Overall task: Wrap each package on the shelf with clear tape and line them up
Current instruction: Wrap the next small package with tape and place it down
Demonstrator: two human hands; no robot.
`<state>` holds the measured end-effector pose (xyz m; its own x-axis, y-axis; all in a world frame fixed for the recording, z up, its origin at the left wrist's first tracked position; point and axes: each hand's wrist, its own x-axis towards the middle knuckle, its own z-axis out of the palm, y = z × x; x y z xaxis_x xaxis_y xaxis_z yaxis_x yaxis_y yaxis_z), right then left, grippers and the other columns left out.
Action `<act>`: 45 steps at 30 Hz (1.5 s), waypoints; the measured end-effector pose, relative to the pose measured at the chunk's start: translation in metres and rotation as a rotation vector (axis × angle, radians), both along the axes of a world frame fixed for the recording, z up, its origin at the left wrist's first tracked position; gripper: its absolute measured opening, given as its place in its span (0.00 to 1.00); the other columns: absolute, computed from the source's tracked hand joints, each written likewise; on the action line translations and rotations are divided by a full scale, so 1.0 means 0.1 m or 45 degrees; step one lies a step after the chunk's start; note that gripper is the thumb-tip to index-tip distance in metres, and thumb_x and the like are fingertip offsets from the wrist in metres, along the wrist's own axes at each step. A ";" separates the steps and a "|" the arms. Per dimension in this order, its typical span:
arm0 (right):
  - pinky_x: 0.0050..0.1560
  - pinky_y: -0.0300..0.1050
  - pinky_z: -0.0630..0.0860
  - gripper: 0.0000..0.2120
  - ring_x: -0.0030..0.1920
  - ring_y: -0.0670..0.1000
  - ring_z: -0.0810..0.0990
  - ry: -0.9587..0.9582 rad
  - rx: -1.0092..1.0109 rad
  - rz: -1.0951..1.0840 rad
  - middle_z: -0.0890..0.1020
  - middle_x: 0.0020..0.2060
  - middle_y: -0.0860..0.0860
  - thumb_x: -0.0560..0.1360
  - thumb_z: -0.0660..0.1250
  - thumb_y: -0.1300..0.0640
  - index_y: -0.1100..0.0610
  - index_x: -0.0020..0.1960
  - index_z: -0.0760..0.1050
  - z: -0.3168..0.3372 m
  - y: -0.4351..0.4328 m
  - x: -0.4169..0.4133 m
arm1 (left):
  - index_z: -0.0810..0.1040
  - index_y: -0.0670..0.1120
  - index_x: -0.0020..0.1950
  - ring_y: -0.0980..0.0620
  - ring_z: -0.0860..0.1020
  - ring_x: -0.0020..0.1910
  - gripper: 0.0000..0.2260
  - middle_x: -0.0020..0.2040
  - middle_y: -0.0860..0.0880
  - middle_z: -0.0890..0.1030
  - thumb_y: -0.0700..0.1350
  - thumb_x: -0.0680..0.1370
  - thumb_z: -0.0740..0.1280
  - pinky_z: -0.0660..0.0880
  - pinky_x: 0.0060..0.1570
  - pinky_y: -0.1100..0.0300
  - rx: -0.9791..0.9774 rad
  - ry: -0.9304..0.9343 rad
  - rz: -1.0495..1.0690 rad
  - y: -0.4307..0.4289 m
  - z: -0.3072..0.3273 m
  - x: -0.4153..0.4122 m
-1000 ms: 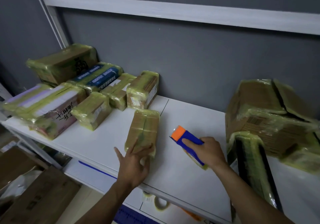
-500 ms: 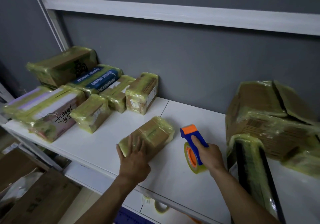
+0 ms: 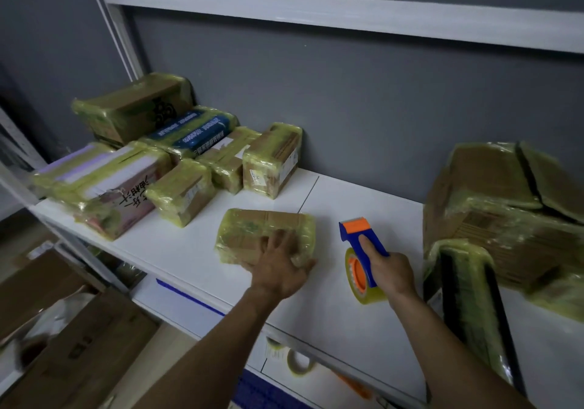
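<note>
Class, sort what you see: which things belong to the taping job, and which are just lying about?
Job: small package under left hand; tape dispenser in right hand; lined-up packages; large packages at right.
Lying about: spare tape roll lower down; cardboard boxes, lower left.

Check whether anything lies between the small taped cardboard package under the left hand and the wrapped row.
Nothing visible: only bare white shelf separates the taped cardboard package under the left hand from the nearest wrapped box.

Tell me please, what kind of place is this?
Probably a parcel packing or storage room. A white shelf holds many tape-wrapped packages, the right hand grips a tape dispenser, and cardboard boxes lie on the floor below.
</note>
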<state>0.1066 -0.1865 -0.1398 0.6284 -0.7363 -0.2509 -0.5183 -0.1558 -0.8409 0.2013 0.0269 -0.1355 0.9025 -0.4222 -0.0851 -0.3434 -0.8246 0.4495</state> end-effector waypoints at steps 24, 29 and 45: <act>0.33 0.41 0.76 0.26 0.35 0.49 0.84 -0.044 0.045 0.180 0.85 0.32 0.48 0.70 0.73 0.31 0.55 0.43 0.81 0.32 -0.06 -0.10 | 0.80 0.35 0.63 0.44 0.69 0.70 0.25 0.69 0.39 0.74 0.30 0.67 0.57 0.61 0.71 0.63 -0.590 -0.007 -0.455 0.18 -0.08 -0.10; 0.31 0.42 0.71 0.36 0.28 0.49 0.81 -0.050 -0.070 0.488 0.83 0.29 0.54 0.61 0.74 0.24 0.59 0.34 0.77 0.72 -0.12 -0.17 | 0.79 0.51 0.68 0.53 0.73 0.69 0.26 0.66 0.54 0.77 0.40 0.70 0.63 0.67 0.68 0.65 -0.656 0.391 -0.343 0.02 0.10 -0.06; 0.34 0.41 0.74 0.31 0.36 0.52 0.85 -0.146 -0.213 0.882 0.85 0.35 0.52 0.60 0.72 0.21 0.49 0.39 0.80 1.03 -0.09 -0.31 | 0.85 0.51 0.45 0.55 0.79 0.45 0.08 0.45 0.50 0.83 0.54 0.76 0.70 0.71 0.48 0.57 -1.367 0.827 -0.041 0.03 0.61 -0.17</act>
<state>0.0751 -0.1958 -0.0372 0.9805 -0.1820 -0.0737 -0.1634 -0.5483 -0.8201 0.1846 0.0301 -0.0743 0.8110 -0.5747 -0.1098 0.1797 0.0660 0.9815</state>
